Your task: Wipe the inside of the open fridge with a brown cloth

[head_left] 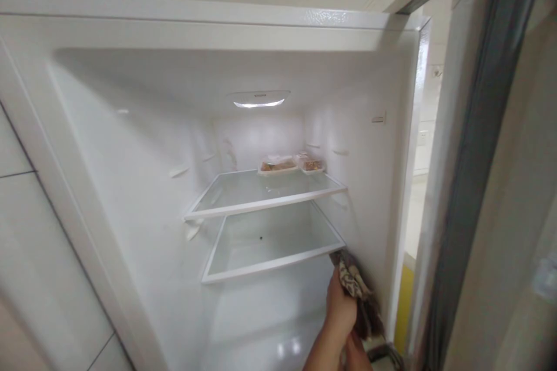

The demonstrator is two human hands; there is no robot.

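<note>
Near the lower right, my left hand [342,303] is closed on a dark patterned cloth [353,281], its upper end close to the right front corner of the lower glass shelf [272,264]. The cloth hangs down past the fingers. Just below, part of my right hand [357,353] shows at the bottom edge beside the cloth; its fingers are hidden. Both are inside an open white refrigerator [130,185]. The upper glass shelf [261,197] holds two film-wrapped food trays, one in the middle [277,166] and one at its right [310,163].
The open refrigerator door [461,185] with a dark seal stands at the right. A lit lamp [260,99] is on the ceiling inside. A small dark speck [261,238] shows at the lower shelf. White tiles [39,255] line the left side.
</note>
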